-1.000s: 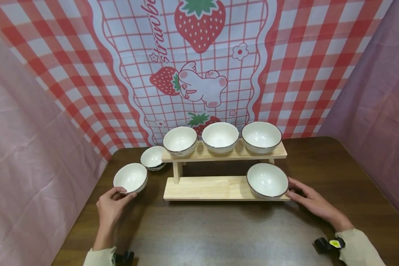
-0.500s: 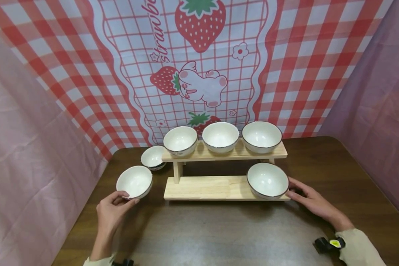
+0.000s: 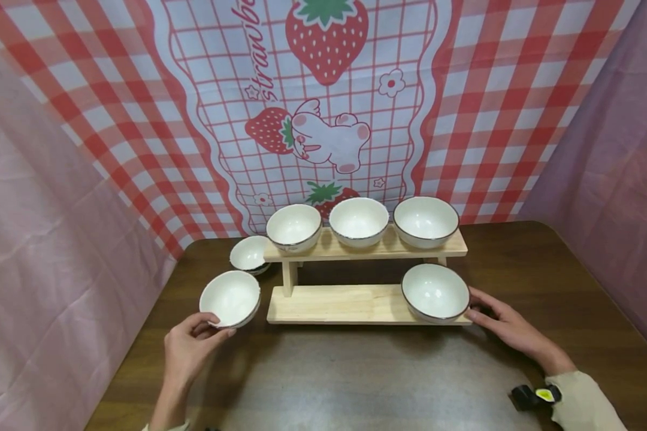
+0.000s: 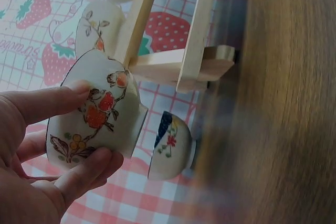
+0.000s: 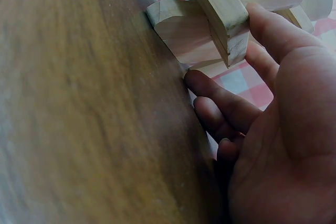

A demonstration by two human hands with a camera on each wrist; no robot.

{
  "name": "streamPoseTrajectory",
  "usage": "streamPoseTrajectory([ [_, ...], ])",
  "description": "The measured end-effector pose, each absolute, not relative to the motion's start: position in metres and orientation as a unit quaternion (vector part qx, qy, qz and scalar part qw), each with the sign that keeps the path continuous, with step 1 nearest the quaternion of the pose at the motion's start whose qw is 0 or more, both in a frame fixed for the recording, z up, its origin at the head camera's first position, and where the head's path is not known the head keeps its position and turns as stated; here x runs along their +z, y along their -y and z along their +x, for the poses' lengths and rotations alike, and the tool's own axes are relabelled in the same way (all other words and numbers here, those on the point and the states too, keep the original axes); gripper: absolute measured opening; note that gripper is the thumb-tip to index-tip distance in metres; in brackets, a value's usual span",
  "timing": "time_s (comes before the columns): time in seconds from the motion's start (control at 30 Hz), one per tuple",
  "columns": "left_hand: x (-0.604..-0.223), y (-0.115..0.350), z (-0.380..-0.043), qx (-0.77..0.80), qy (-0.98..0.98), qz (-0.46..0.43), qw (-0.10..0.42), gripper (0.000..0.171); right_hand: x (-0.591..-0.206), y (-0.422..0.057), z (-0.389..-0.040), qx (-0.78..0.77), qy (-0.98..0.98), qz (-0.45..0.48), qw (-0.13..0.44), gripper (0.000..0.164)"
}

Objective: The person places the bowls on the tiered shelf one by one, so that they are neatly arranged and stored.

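Observation:
My left hand pinches a white bowl by its near rim, thumb inside and fingers outside. It hangs in the air, tipped, left of a two-tier wooden stand; painted orange fruit and brown leaves show on its outside in the left wrist view. Against the right end of the stand's lower shelf, my right hand rests its fingertips, beside a brown-rimmed white bowl. The right wrist view has the thumb at the plank end, the other fingers loosely bent below, near the tabletop.
Three white bowls, a left one, a middle one and a right one, line the upper shelf. Another bowl stands on the brown table behind the held one. A strawberry-print cloth hangs at the back.
My left hand has carried its bowl rightward and slightly toward me, closer to the stand's left end. The right hand and the bowls on the stand have stayed put.

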State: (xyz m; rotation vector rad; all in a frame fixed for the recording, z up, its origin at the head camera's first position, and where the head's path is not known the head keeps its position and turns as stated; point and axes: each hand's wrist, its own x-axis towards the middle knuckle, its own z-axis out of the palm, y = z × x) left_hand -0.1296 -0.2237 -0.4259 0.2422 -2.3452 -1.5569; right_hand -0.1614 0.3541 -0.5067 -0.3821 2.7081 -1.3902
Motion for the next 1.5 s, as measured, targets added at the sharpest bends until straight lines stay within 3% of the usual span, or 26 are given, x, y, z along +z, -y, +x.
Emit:
streamPoseTrajectory([
  [0.83, -0.415, 0.198, -0.116, -0.559, 0.814, -0.001, 0.158, 0.033, -0.509, -0.353, -0.162, -0.46, -0.876, -0.141, 0.016, 0.054],
  [1.5, -0.411, 0.169, -0.121, -0.552, 0.822, -0.06, 0.128, 0.033, -0.507, -0.354, -0.162, -0.46, -0.879, -0.12, 0.041, 0.059],
])
